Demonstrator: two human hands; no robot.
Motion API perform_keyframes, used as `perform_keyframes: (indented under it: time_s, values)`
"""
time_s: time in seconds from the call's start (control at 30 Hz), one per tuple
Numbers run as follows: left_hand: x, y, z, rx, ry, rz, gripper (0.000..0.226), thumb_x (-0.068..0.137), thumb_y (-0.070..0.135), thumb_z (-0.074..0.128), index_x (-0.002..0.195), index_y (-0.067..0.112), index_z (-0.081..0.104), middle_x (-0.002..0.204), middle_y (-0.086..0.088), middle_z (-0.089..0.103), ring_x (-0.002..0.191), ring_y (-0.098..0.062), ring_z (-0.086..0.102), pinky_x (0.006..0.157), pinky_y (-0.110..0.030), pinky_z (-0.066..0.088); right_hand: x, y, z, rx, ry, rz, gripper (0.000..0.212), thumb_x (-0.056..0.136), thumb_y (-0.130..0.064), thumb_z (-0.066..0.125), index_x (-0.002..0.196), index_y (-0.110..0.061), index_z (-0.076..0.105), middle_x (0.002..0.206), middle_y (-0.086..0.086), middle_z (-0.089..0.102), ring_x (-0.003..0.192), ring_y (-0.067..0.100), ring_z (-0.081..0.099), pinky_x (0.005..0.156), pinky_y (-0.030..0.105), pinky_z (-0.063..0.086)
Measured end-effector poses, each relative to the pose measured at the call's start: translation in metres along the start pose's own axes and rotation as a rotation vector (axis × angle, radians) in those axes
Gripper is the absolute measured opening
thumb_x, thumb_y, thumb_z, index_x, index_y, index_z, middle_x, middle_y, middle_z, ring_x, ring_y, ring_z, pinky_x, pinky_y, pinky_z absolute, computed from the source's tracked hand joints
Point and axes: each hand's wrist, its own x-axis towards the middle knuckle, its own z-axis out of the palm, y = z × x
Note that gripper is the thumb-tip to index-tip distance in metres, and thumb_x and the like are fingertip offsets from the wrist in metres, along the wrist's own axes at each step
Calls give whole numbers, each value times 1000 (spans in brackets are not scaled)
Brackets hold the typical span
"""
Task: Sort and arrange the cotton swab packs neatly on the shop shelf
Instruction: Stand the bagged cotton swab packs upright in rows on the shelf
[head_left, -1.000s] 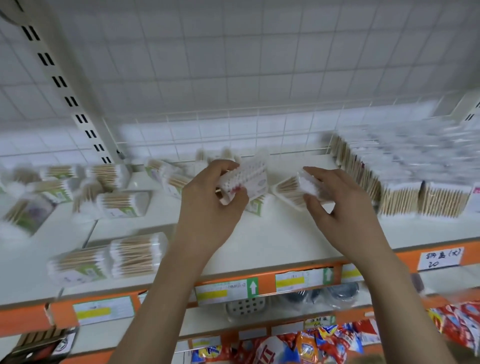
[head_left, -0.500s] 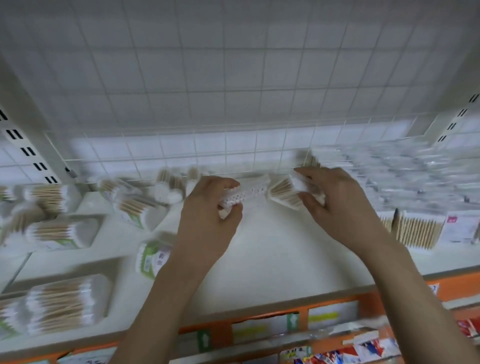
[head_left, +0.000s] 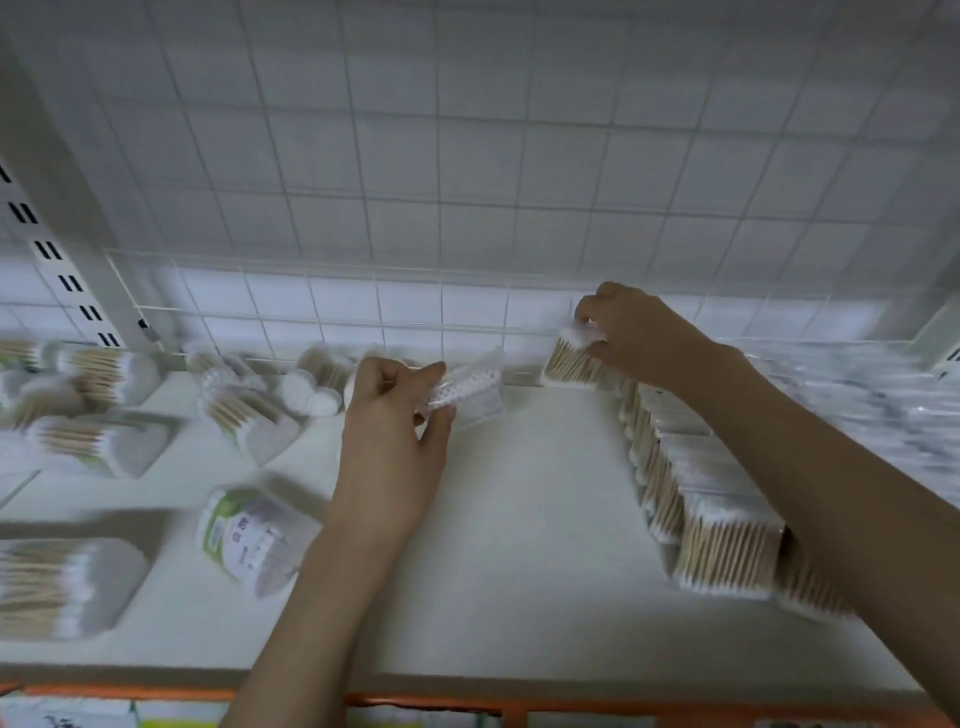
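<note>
— While the right hand (head_left: 641, 335) pinches a swab pack (head_left: 569, 356) at the back end of the neat row (head_left: 691, 499), by the wire grid (head_left: 363, 317), what is the left doing?

— The left hand (head_left: 395, 415) has its grip closed on a dotted pack (head_left: 467, 387), held above the shelf (head_left: 519, 519) mid-back.

— How will they handle?

— Light, I judge, in slick, crushable film; hold by the short ends.

— Anything in the way?

— Loose packs (head_left: 254, 535) lie scattered at left, well apart from the row; bare shelf lies between.
</note>
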Motion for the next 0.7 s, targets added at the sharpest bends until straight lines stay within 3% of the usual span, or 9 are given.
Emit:
perform_keyframes:
  time_s: [0.23,0.37,0.47,0.7]
  values:
    - [-1,3,7,6,-8,-1,40,78,0,68,116,11,63,97,2,43,79,-14,53,77,-25,51,8,5,25,-159,-25,33,29,85,-2,51,113,-9,52,108,8,49,101,26,53,75,33,44]
    - [-1,7,14,-7,-53,-13,37,80,2,67,115,12,62,101,4,46,77,-9,54,77,-30,53,9,4,31,-227,-4,55,33,82,1,53,113,-11,50,107,5,51,103,22,51,69,29,38]
    - [0,11,22,1,-95,8,31,78,1,67,108,11,61,99,4,49,78,-13,55,74,-37,54,8,6,31,-182,36,66,41,79,4,54,115,-9,42,103,6,56,96,24,52,65,30,36]
    - [9,23,53,59,-242,99,21,78,-4,62,98,5,62,100,-6,56,86,-23,57,75,-39,51,8,13,25,-110,0,75,29,80,8,48,105,-7,51,99,8,57,90,24,53,68,30,41]
